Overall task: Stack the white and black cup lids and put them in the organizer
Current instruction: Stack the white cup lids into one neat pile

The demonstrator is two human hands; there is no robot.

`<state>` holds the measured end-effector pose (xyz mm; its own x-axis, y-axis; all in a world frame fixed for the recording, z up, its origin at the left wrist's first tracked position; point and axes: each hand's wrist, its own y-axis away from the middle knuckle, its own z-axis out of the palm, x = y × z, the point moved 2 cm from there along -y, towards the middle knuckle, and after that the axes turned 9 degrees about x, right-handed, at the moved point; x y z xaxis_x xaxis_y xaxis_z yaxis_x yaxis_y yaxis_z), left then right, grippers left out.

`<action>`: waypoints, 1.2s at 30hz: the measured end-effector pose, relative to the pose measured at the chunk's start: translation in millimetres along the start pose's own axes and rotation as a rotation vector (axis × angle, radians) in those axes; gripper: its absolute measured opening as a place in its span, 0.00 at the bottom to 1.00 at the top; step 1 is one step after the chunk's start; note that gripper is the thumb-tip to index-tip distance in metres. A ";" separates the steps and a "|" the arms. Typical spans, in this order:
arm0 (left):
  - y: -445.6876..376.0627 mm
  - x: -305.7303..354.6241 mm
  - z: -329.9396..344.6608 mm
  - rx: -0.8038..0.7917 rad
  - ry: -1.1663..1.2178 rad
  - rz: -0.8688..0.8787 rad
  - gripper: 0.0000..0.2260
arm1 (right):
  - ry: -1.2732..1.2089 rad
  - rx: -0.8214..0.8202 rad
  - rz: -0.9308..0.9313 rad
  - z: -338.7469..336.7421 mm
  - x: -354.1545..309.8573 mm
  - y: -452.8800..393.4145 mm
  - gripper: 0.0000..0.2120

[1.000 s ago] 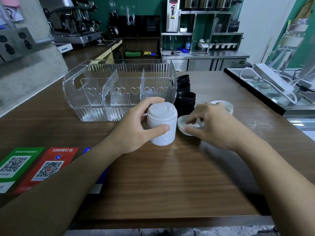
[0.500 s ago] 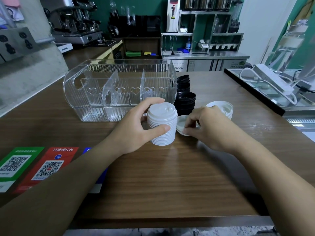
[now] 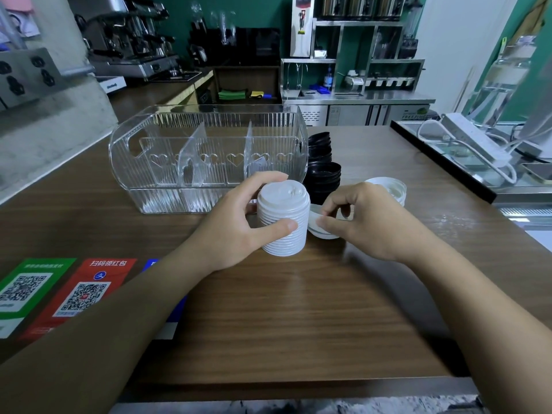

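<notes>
Right hand (image 3: 367,222) now pinching loose lid (image 3: 321,227), left hand (image 3: 236,222) gripping white stack (image 3: 283,219) alongside.

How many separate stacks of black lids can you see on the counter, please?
2: one nearer stack of black lids just behind the white lid stack, and one farther stack beside the organizer's right end. Others may be hidden.

There was only the one view, worn on the person's head, so nothing overlapped with a second camera. It looked forward and down across the wooden counter (image 3: 298,309) from its near edge, close enough that both forearms ran in from the bottom corners. Its wide angle bowed the clear organizer (image 3: 209,156) standing toward the far left of the counter, and beyond the far edge it took in the espresso machine (image 3: 131,40) and steel shelving (image 3: 358,70).
</notes>
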<state>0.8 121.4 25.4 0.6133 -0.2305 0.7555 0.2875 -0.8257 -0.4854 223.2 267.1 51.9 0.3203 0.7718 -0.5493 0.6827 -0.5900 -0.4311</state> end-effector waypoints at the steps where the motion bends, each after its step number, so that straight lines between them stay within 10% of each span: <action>1: 0.0 0.1 -0.1 -0.001 -0.001 0.001 0.32 | 0.005 -0.002 0.013 -0.4 -0.2 0.0 0.08; 19: 3.2 24.4 5.6 0.168 -0.140 0.116 0.40 | -0.524 0.402 0.073 -21.2 -23.3 -3.0 0.14; 36: 6.7 33.7 6.0 0.168 -0.142 0.302 0.41 | -0.741 0.158 0.119 -3.3 -33.2 0.1 0.13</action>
<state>27.8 111.2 45.0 0.7816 -0.3669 0.5044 0.1877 -0.6329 -0.7511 214.8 242.2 72.5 -0.1766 0.3731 -0.9108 0.5513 -0.7291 -0.4056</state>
